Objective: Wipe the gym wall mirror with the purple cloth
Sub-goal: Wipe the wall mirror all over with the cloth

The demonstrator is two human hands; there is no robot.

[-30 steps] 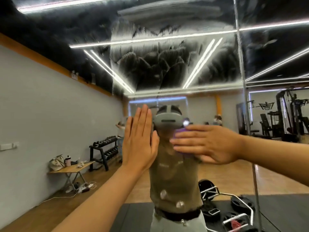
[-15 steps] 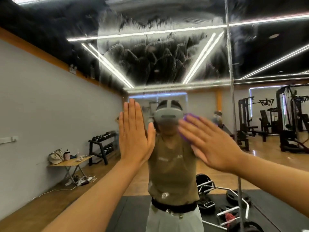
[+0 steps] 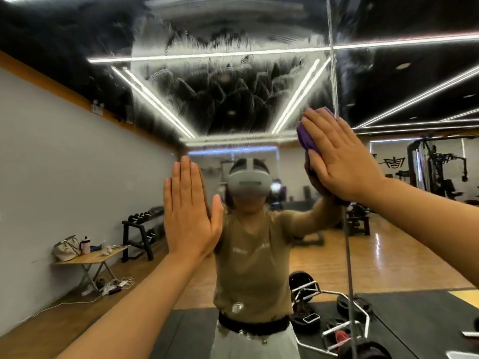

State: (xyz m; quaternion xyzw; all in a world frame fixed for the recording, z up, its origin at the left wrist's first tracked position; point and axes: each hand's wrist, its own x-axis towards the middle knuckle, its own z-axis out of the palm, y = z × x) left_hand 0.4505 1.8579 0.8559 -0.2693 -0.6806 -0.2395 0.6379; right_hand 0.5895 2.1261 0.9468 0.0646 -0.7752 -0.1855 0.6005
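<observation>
Grip: right hand (image 3: 339, 161), fingers straight and together, palm pressing the purple cloth (image 3: 307, 137) flat on the glass; left hand (image 3: 190, 216), fingers straight, palm flat on the glass, holding nothing.

Gym wall mirror (image 3: 77, 177): fills the view behind both hands. Smeared, streaky film patch (image 3: 220, 81) above the left hand and up-left of the right hand; clearer glass spreads to either side of the patch.

Panel seam (image 3: 346, 242): vertical joint running just behind the right hand's fingertips and on below its wrist; a second panel lies beyond it.

Cloth: bunched under the right palm, its edge showing past the index-finger side and fingertips, beside the seam.
</observation>
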